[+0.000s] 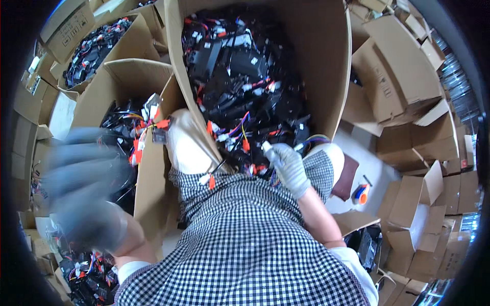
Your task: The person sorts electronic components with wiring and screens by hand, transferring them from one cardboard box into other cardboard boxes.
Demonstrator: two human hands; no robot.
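My right hand (290, 167), in a grey glove, grips a small white connector with wires at the near edge of a large cardboard box (326, 61). That box is full of black parts and coloured wire harnesses (240, 76). My left hand (84, 188), also gloved, is raised close to the camera and blurred, its fingers spread with nothing visible in them. It hovers over a second open box (127, 76) holding more black wiring with orange and white plugs (148, 127). My lap in a black-and-white checked garment (245, 239) fills the bottom centre.
A third box of wire harnesses (97, 46) stands at the upper left. More harnesses (84, 278) lie at the lower left. Stacks of empty cardboard boxes (408, 92) crowd the right side. An orange tape dispenser (361, 194) lies on the grey floor.
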